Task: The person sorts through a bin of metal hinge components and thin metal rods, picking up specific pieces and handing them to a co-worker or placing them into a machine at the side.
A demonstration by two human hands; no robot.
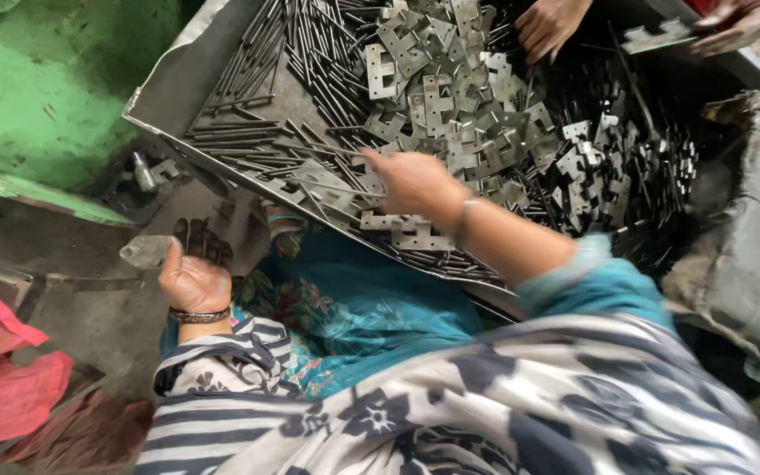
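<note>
Pins [248, 132] & hinge plates [477, 114] heaped in tray [169, 88]. Right hand [411, 180] over pile, pinching a thin pin; left hand [193, 277] closed on one plate [144, 251] beside tray. Best: plate steady w/ knuckles lined up, pin fed straight, no forcing.

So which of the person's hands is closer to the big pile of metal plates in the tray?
The right hand: it reaches over the tray, at the metal plates. The left hand is off the tray, lower down, holding one flat metal piece.

One head-worn camera looks steeply down, close, probably slightly forward, over the metal tray [178, 88].
</note>
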